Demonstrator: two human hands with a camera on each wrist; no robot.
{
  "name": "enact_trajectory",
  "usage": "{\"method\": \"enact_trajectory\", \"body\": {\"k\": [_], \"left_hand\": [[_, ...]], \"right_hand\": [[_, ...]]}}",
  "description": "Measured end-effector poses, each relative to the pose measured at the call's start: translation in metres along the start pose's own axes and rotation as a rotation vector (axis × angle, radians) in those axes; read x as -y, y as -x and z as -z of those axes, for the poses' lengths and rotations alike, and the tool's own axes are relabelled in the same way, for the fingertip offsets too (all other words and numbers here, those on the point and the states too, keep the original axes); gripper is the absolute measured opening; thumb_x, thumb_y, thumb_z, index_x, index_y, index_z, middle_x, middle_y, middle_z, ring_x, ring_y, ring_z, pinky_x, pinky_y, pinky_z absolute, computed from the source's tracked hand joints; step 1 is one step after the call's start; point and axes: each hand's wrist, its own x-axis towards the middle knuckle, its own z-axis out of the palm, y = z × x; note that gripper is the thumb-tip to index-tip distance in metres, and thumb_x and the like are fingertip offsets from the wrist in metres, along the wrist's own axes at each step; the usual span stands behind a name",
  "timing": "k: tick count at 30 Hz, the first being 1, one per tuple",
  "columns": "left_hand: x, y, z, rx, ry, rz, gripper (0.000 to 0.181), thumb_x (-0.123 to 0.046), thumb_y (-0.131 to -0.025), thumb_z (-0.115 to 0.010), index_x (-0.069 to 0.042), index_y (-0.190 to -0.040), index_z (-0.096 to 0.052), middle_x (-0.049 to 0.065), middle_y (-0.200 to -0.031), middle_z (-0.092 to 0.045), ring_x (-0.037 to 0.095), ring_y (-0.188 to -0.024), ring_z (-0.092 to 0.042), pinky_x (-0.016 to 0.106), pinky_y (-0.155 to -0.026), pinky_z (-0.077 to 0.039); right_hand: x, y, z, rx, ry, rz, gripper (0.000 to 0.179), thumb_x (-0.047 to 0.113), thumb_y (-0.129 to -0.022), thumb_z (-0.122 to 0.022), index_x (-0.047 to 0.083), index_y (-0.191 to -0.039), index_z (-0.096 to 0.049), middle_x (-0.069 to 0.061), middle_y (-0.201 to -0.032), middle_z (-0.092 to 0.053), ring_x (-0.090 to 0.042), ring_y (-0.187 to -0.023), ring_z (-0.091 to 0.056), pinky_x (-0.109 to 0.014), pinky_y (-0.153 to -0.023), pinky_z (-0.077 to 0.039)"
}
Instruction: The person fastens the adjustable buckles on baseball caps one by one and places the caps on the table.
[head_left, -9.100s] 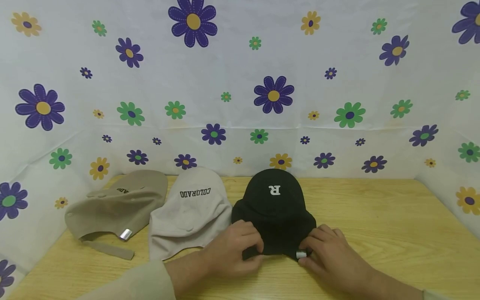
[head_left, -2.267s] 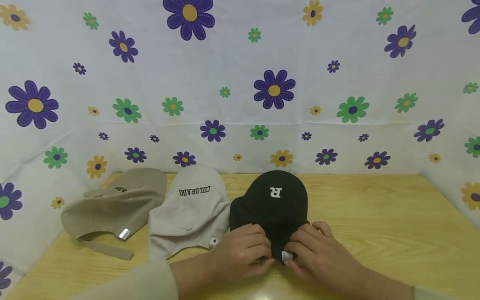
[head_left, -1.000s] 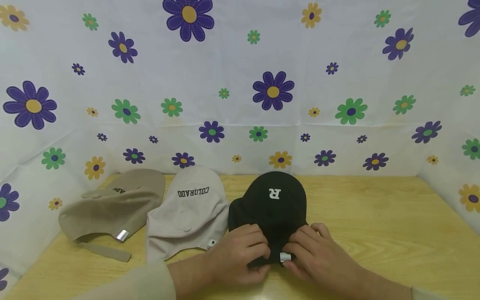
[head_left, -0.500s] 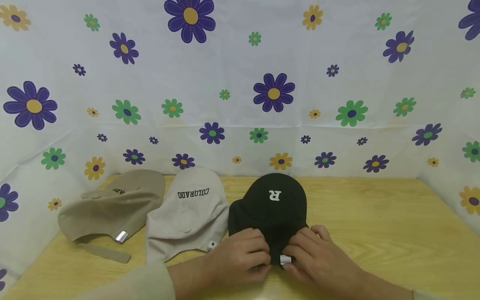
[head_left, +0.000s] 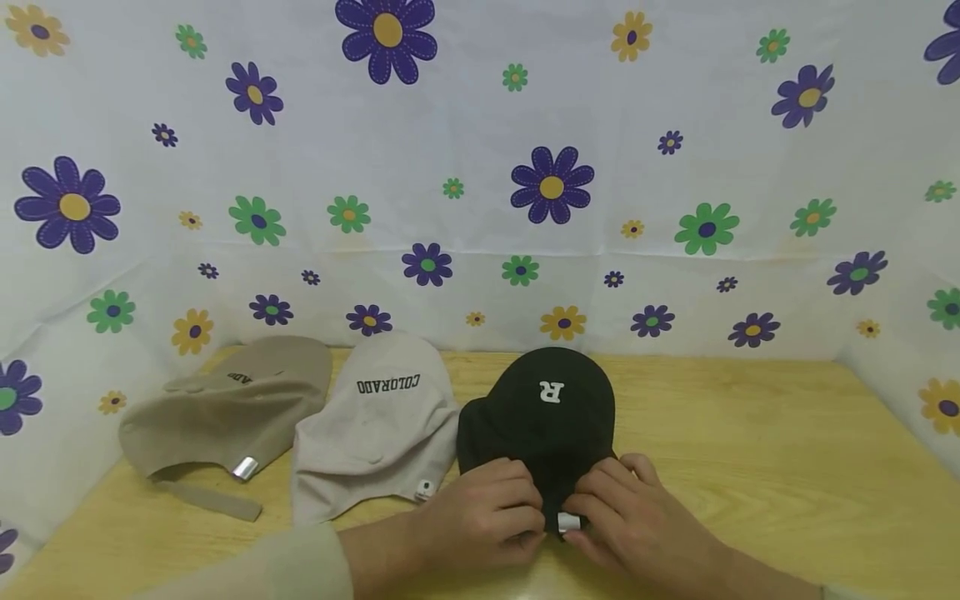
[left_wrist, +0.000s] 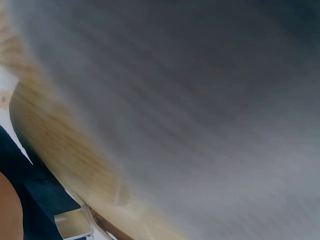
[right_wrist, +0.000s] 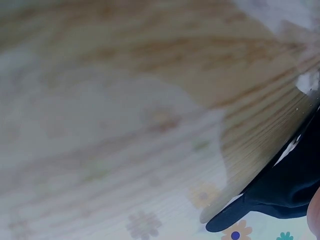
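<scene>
A black baseball cap (head_left: pixel 551 417) with a white letter R lies on the wooden table, its brim toward the back wall. My left hand (head_left: pixel 483 512) grips the cap's near edge on the left with curled fingers. On the right, my right hand (head_left: pixel 637 517) pinches the strap beside the silver metal buckle (head_left: pixel 568 522). The hands are close together, and they hide much of the strap. Low in the left wrist view the buckle (left_wrist: pixel 73 223) shows against dark fabric. The right wrist view shows the black cap's brim (right_wrist: pixel 227 220) at lower right.
To the left lie a light grey cap (head_left: pixel 390 425) lettered COLORADO and a khaki cap (head_left: pixel 240 408) with its strap (head_left: pixel 213 500) hanging loose. The wooden table (head_left: pixel 750 433) meets a white flower-printed cloth (head_left: pixel 465 125) at the back and sides.
Since the oldest frame, my right hand and the buckle have moved left toward my left hand, and the gap at the cap's back has narrowed. Over the last second, the hands barely shift.
</scene>
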Motion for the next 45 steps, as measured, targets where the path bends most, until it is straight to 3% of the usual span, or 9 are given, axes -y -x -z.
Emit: {"method": "enact_trajectory", "body": {"k": [9, 16, 40, 45], "left_hand": [[0.0019, -0.0022, 0.0005, -0.004, -0.012, 0.005, 0.014, -0.006, -0.068, -0.076, -0.014, -0.075, -0.068, -0.005, -0.079, -0.062, 0.010, -0.073, -0.056, 0.019, -0.072, -0.047], [0.0035, -0.0031, -0.0022, 0.002, -0.013, -0.005, 0.014, -0.006, -0.068, -0.076, -0.015, -0.076, -0.068, -0.005, -0.080, -0.063, 0.010, -0.074, -0.056, 0.018, -0.072, -0.047], [-0.0011, 0.0013, -0.0020, 0.030, 0.000, 0.021, 0.014, -0.006, -0.070, -0.076, -0.015, -0.077, -0.069, -0.005, -0.081, -0.064, 0.010, -0.076, -0.056, 0.018, -0.074, -0.047], [-0.0020, 0.0022, -0.0020, 0.050, 0.000, 0.051, 0.013, -0.010, -0.072, -0.077, -0.016, -0.078, -0.068, -0.006, -0.082, -0.064, 0.009, -0.077, -0.056, 0.018, -0.073, -0.047]], "right_hand": [[-0.0004, -0.0004, 0.0036, 0.054, 0.012, -0.019, 0.031, 0.041, -0.102, -0.049, 0.018, -0.097, -0.068, 0.008, -0.097, -0.059, -0.011, -0.092, -0.053, -0.032, -0.082, -0.034], [-0.0035, 0.0015, 0.0077, 0.048, 0.012, -0.047, 0.036, 0.043, -0.100, -0.045, 0.015, -0.098, -0.068, 0.007, -0.099, -0.059, -0.012, -0.093, -0.053, -0.035, -0.082, -0.033], [0.0024, 0.0009, 0.0019, 0.066, -0.012, -0.014, 0.030, 0.037, -0.103, -0.047, 0.018, -0.098, -0.069, 0.008, -0.098, -0.060, -0.011, -0.093, -0.053, -0.034, -0.083, -0.033], [0.0024, 0.0015, 0.0015, 0.071, -0.004, -0.018, 0.030, 0.037, -0.102, -0.047, 0.018, -0.097, -0.069, 0.009, -0.097, -0.059, -0.011, -0.092, -0.052, -0.034, -0.082, -0.033]]}}
